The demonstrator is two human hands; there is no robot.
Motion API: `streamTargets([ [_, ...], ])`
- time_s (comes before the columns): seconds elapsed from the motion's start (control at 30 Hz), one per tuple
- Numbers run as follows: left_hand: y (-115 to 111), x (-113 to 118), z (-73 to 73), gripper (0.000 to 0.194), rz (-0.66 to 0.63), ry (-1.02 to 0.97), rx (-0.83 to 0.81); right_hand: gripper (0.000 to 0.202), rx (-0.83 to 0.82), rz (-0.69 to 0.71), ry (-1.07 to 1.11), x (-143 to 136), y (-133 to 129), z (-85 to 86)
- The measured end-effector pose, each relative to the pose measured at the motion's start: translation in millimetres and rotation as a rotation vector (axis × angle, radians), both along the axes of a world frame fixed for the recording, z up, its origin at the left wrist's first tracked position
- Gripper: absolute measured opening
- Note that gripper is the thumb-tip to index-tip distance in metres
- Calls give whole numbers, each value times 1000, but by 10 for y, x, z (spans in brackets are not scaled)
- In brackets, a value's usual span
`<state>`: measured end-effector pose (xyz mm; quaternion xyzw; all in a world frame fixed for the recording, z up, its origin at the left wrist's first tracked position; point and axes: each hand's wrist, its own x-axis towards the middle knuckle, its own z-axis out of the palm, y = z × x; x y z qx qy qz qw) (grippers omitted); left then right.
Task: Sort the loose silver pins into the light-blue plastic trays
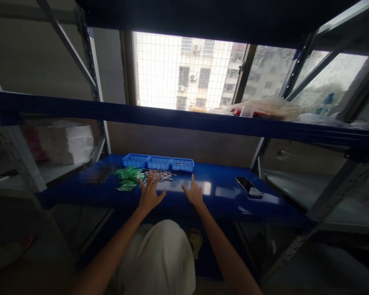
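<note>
My left hand (149,192) is spread at the near edge of a pile of thin silvery metal pieces (164,176), too small to name; whether the fingertips touch them I cannot tell. Left of the pile lies crumpled green plastic packaging (129,177). My right hand (194,193) holds nothing, its index finger stretched forward and its thumb apart, near the front of the right blue bin (182,165). That bin has small dark items in it. Beside it in a row stand the middle blue bin (159,163) and the left blue bin (135,159).
A phone (249,187) lies on the right of the blue shelf surface (215,205). An upper blue beam (172,119) crosses above the work surface, with plastic bags (270,107) on that level. Metal uprights stand at both sides. White stacked material (80,143) sits on the left.
</note>
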<state>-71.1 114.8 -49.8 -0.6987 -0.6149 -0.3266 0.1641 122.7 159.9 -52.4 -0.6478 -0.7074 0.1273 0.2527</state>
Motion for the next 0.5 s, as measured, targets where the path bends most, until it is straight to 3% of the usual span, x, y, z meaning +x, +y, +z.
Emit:
streamTargets([
  [0.23,48,-19,12,52,-157,107,-136,59,-99,140,-283,204,3,-93],
  [0.33,68,-19,21,54,-189,166,-181,62,-138,153,-318,186,63,-110],
  [0.5,40,13,97,59,-368,312,-189,66,-174,145,-317,111,195,-94],
])
